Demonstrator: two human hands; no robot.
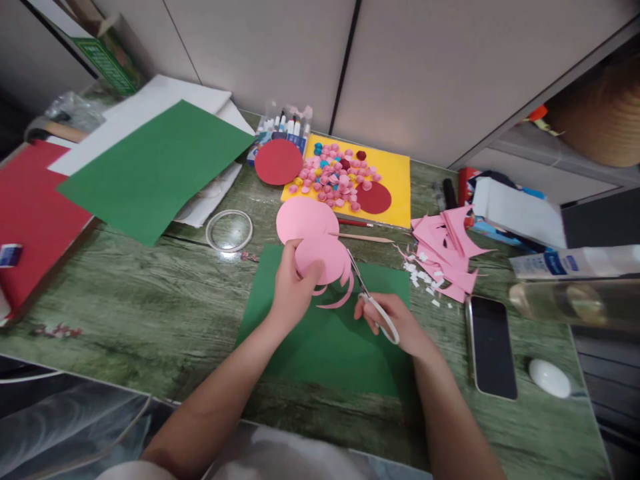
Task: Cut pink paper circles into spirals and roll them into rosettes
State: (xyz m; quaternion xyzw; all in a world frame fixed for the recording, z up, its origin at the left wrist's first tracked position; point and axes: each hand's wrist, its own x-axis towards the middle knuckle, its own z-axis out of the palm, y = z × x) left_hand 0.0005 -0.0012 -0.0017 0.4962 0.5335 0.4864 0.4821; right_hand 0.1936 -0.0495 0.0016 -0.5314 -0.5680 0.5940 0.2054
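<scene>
My left hand [295, 287] grips a pink paper circle [325, 257] by its lower left side, thumb on top. In my right hand [387, 317] is a pair of scissors [377, 307] with white handles. Its blades reach the circle's right edge, where curled pink strips [343, 293] hang down. Whether the blades are apart is hard to make out. Beneath both hands lies a green sheet [325, 360]. Just beyond the held circle, more pink circles [297, 219] lie overlapping on the table.
Pink scraps [447, 250] and white paper bits sit to the right, near a phone [493, 347] and a white mouse [549, 378]. Many small rolled paper pieces cover a yellow sheet [397, 177] at the back. A tape roll [229, 215] and large green sheet [155, 160] lie left.
</scene>
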